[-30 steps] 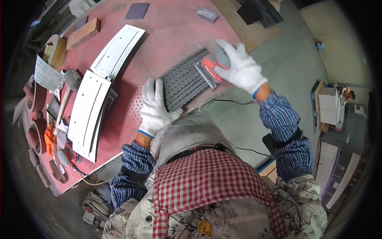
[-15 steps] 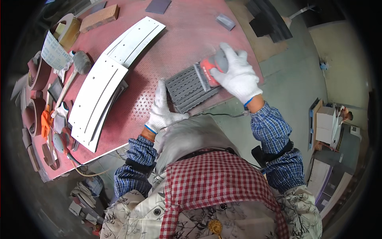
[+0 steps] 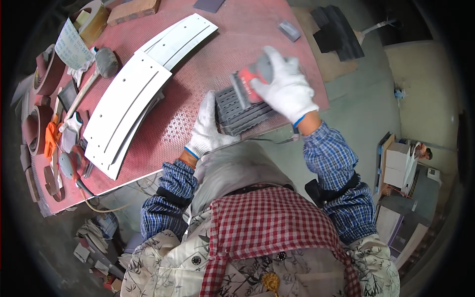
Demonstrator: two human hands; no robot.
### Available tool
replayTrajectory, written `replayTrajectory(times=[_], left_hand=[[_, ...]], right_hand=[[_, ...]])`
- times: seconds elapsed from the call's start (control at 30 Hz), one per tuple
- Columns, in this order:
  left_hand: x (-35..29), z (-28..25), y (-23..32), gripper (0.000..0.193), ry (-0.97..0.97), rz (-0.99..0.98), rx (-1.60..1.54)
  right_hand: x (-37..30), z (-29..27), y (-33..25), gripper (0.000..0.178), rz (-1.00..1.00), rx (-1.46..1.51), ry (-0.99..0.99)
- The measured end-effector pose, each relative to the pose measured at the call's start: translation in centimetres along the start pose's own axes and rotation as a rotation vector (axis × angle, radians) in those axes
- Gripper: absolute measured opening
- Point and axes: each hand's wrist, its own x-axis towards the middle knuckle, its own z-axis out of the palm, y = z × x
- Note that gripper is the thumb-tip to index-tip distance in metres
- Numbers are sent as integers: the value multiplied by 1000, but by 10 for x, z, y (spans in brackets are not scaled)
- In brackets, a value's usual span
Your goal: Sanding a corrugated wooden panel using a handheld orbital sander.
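A dark grey slotted panel [image 3: 232, 106] lies at the near edge of the red work table. My left hand [image 3: 207, 126], in a white knit glove, braces its left corner, fingers along the left side and thumb along the near edge. In my gloved right hand [image 3: 289, 91] is a red and grey electric sander [image 3: 253, 81], its flat pad over the panel's far and middle part. Motion blurs the sander slightly, and whether the whole pad touches the panel I cannot tell. Its cord [image 3: 277, 142] trails along the table's near edge. The panel's right part is partly hidden under my right hand.
Curved white panels [image 3: 126, 94] lie stacked left of the work. Beyond them are a mallet [image 3: 105, 64], rolls of abrasive [image 3: 48, 69], a second sander [image 3: 68, 166] and a brick [image 3: 133, 11]. A small grey block [image 3: 289, 30] sits on the table's [image 3: 237, 39] far right.
The sander and my right hand have moved left across the slotted panel. My left hand stays at the panel's left corner. The whole view has shifted a little.
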Motion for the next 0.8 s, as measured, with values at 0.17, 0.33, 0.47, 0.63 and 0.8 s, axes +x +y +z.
replayTrajectory(times=[0.17, 0.33, 0.47, 0.63, 0.8], left_hand=[[-4, -1, 4, 152, -67, -89, 6], [-3, 0, 5, 143, -18, -50, 38], [-2, 2, 2, 144, -11, -30, 46], [-3, 1, 1, 145, -20, -40, 26], [-3, 4, 1, 143, -1, -25, 72]], right_hand=[[22, 0, 40, 81, 139, -34, 129], [14, 7, -3, 79, 68, -38, 87], [10, 12, -37, 83, -11, -3, -3], [17, 10, -25, 76, -25, -27, 52], [32, 6, -3, 80, 68, -39, 123]])
